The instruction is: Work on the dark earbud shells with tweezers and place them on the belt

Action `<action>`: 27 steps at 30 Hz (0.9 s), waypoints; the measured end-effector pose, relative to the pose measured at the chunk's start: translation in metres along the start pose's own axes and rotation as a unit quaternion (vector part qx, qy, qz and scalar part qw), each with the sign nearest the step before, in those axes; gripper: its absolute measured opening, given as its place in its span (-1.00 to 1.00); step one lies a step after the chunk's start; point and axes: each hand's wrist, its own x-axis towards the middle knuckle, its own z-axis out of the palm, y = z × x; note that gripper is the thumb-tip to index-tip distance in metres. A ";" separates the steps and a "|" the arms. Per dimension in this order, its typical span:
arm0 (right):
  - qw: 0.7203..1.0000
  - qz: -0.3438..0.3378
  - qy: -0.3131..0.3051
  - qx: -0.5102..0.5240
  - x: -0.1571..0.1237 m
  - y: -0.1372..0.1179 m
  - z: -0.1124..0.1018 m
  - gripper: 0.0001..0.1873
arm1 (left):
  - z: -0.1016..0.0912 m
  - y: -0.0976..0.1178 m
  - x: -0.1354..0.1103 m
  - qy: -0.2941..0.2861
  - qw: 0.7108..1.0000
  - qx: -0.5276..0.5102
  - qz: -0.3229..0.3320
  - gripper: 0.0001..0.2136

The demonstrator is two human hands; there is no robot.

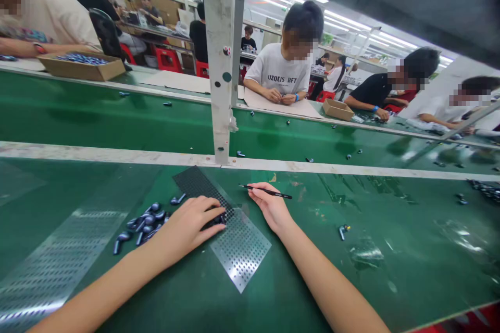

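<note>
A thin, translucent perforated plastic sheet (240, 255) lies between the hands on a green conveyor belt (312, 281). It is likely light and flexible, and is best taken by its edge. The left hand (187, 225) is half closed, its fingers curved over small dark parts at the sheet; whether it grips them cannot be determined. The right hand (271, 209) pinches a slim black pen-shaped tool (269, 192), whose small white lettering is illegible. Left of the left hand lies a heap of glossy dark-blue earbud-shaped parts (146, 226), probably light and slippery; hold them by the body. Beyond the hands, a co-worker's white T-shirt (281, 70) reads "UZQEIS BFT".
</note>
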 end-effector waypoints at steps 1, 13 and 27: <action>1.000 0.002 0.005 0.007 -0.003 -0.001 0.000 -0.74 | -0.001 -0.008 -0.004 0.012 1.000 0.012 -0.007 -0.57; 0.996 0.075 0.000 0.040 -0.032 -0.006 0.018 -0.58 | 0.004 -0.072 -0.078 0.081 0.987 0.070 -0.118 -0.40; 0.990 0.087 0.010 0.107 -0.053 -0.004 0.026 -0.56 | -0.017 -0.019 -0.042 0.054 0.990 -0.038 -0.122 -0.42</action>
